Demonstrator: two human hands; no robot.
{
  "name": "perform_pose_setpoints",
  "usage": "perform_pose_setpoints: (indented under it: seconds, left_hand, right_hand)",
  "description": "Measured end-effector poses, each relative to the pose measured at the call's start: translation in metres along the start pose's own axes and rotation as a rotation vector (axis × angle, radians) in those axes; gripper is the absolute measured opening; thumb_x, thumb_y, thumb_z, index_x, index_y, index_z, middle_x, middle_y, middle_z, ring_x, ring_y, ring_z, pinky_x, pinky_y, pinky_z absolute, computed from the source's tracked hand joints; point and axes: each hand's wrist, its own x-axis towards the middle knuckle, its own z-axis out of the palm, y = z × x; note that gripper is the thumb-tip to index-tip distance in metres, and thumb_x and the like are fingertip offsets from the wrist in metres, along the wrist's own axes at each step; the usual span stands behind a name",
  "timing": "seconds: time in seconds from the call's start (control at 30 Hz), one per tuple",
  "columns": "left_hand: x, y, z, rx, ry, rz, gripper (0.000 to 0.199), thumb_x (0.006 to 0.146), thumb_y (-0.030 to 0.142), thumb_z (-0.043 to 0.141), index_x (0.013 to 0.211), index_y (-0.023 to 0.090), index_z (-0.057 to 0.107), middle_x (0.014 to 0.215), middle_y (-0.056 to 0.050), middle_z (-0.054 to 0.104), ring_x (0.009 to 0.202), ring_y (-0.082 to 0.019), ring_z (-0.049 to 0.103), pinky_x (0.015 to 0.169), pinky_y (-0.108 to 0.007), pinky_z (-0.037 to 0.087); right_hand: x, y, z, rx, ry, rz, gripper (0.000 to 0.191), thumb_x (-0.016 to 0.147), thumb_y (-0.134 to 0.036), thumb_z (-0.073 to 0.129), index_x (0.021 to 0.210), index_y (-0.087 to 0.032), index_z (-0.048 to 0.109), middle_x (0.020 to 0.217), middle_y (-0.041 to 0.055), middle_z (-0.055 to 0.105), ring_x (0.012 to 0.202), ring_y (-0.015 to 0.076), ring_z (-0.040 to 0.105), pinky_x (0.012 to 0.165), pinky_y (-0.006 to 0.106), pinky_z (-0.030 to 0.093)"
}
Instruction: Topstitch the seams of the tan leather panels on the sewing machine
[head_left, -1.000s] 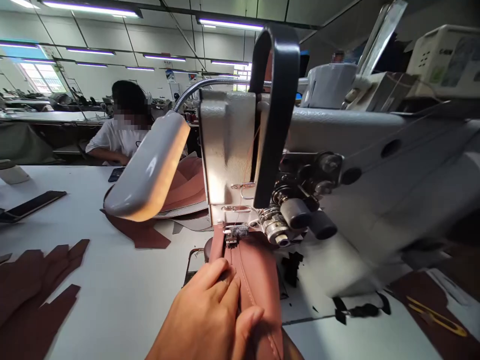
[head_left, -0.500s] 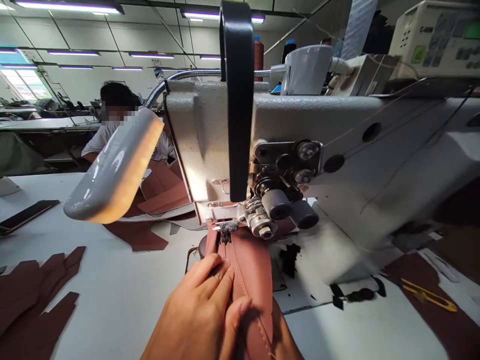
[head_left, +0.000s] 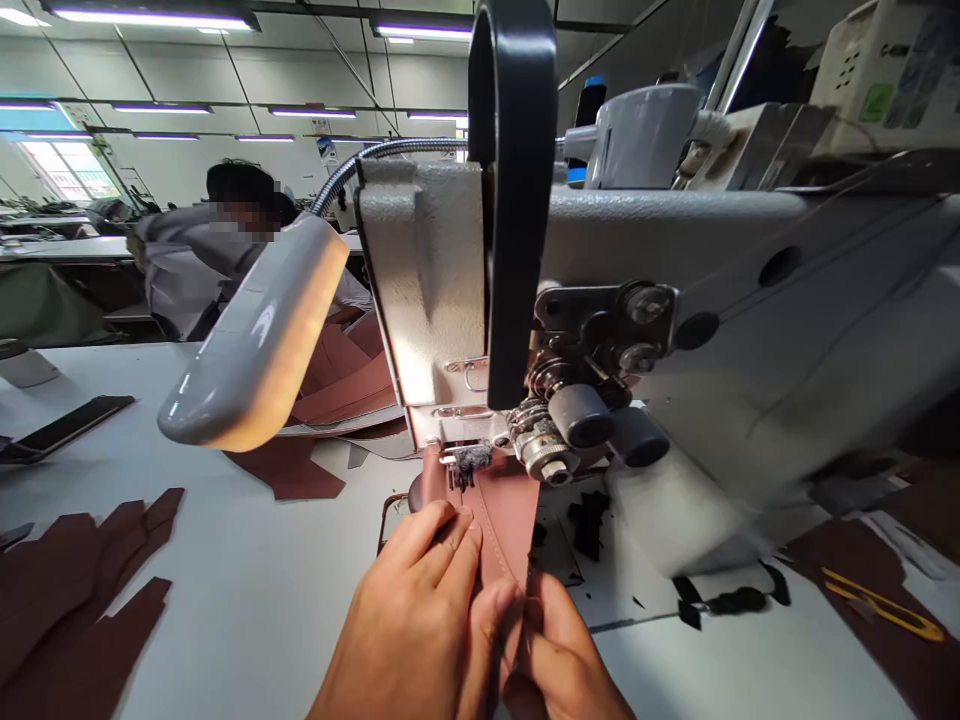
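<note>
Pink panel (head_left: 511, 510) under left hand (head_left: 412, 615)

Pink leather (head_left: 517, 510) under a sewing machine (head_left: 442, 290)

The left hand (head_left: 420, 610) rests on the leather, fingertips just in front of the metal foot (head_left: 469, 460). The right hand (head_left: 566, 645) grips the leather's edge beside the left thumb. A lit lamp (head_left: 255, 340) hangs left of the machine. Brown pieces (head_left: 82, 570) and a phone (head_left: 71, 428) lie on the white table (head_left: 247, 580); a yellow tool (head_left: 889, 605) lies at right. Beyond the lamp, another person (head_left: 187, 255) leans over.

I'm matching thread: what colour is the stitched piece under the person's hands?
The stitched piece is dusty, brownish pink; it shows best in the head view.
</note>
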Motion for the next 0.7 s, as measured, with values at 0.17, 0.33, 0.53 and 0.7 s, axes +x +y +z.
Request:
perform_pose_setpoints:
  seconds: [0.17, 0.33, 0.53, 0.7]
  left_hand:
    - [-0.001, -0.001, 0.002, -0.016, 0.015, -0.011, 0.029, 0.085, 0.018, 0.035, 0.067, 0.017, 0.058, 0.065, -0.005, 0.063, 0.067, -0.022, 0.057, 0.054, -0.031, 0.052]
    - [-0.004, -0.001, 0.007, 0.020, 0.026, -0.005, 0.028, 0.084, 0.017, 0.035, 0.068, 0.016, 0.058, 0.067, -0.006, 0.063, 0.068, -0.022, 0.057, 0.057, -0.033, 0.052]
    - [-0.003, -0.001, 0.007, 0.034, 0.029, 0.001, 0.029, 0.083, 0.015, 0.034, 0.068, 0.017, 0.058, 0.068, -0.005, 0.064, 0.070, -0.021, 0.058, 0.061, -0.031, 0.052]
    - [-0.003, -0.002, 0.008, 0.051, 0.045, 0.013, 0.031, 0.083, 0.015, 0.035, 0.080, 0.011, 0.066, 0.076, -0.007, 0.069, 0.075, -0.024, 0.060, 0.063, -0.035, 0.055]
  right_hand:
    - [0.000, -0.003, 0.002, 0.005, -0.053, -0.003, 0.044, 0.052, -0.039, 0.082, 0.081, -0.015, 0.058, 0.056, -0.0038, 0.054, 0.053, 0.0074, 0.049, 0.054, 0.018, 0.038]
    - [-0.002, -0.009, 0.009, 0.014, -0.090, -0.002, 0.046, 0.050, -0.040, 0.083, 0.080, -0.013, 0.061, 0.050, -0.0052, 0.049, 0.047, 0.0046, 0.041, 0.051, 0.017, 0.033]
    - [-0.002, -0.015, 0.016, 0.039, -0.165, 0.021, 0.042, 0.047, -0.036, 0.084, 0.075, -0.013, 0.066, 0.052, -0.0042, 0.047, 0.046, 0.0023, 0.036, 0.048, 0.014, 0.025]
    - [0.000, -0.014, 0.015, 0.058, -0.185, 0.011, 0.045, 0.049, -0.035, 0.083, 0.089, -0.019, 0.069, 0.057, -0.0032, 0.047, 0.050, 0.0037, 0.033, 0.047, 0.013, 0.023]
